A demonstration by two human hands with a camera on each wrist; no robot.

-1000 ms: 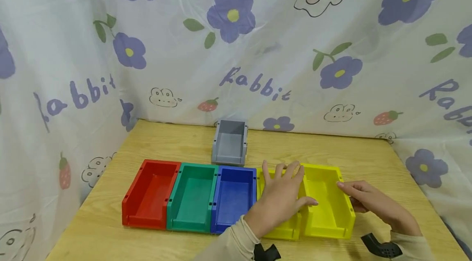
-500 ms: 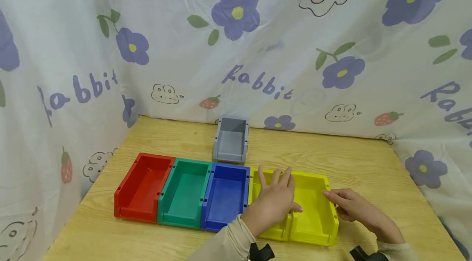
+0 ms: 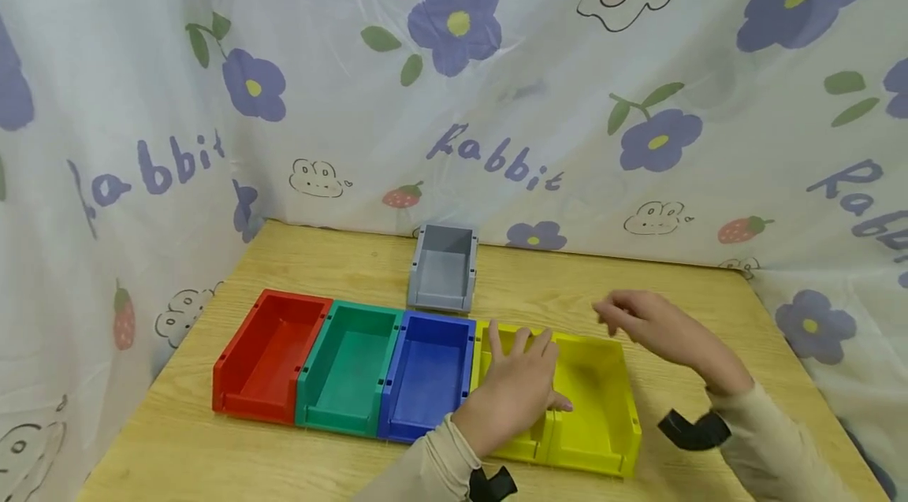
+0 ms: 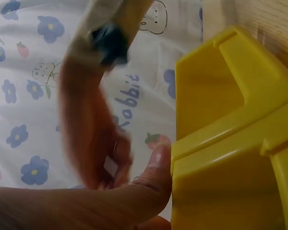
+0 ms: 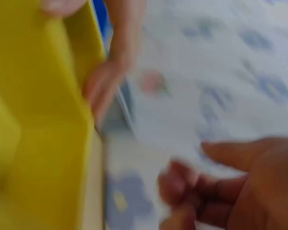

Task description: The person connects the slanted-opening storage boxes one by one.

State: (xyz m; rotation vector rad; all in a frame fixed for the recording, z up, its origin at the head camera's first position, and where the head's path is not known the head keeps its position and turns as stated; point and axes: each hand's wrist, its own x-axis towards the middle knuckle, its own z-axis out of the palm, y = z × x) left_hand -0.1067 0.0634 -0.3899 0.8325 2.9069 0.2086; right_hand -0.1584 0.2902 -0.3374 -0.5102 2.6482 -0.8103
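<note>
My left hand rests with spread fingers over the left yellow bin, its fingertips near the back rim. Its thumb extends to the rim where the two yellow bins meet. Against that bin stands the right yellow bin, side by side with it; both also show in the left wrist view. My right hand hovers behind and to the right of the right yellow bin, apart from it, fingers loosely bent and holding nothing. In the right wrist view that hand is blurred.
Red, green and blue bins continue the row leftward. A smaller-looking grey bin stands behind the row, near the patterned cloth. All stand on a wooden table.
The right yellow bin has moved left against its neighbour, closing the gap. My right hand has let go of its right wall and moved up and back. My left hand stays over the bins.
</note>
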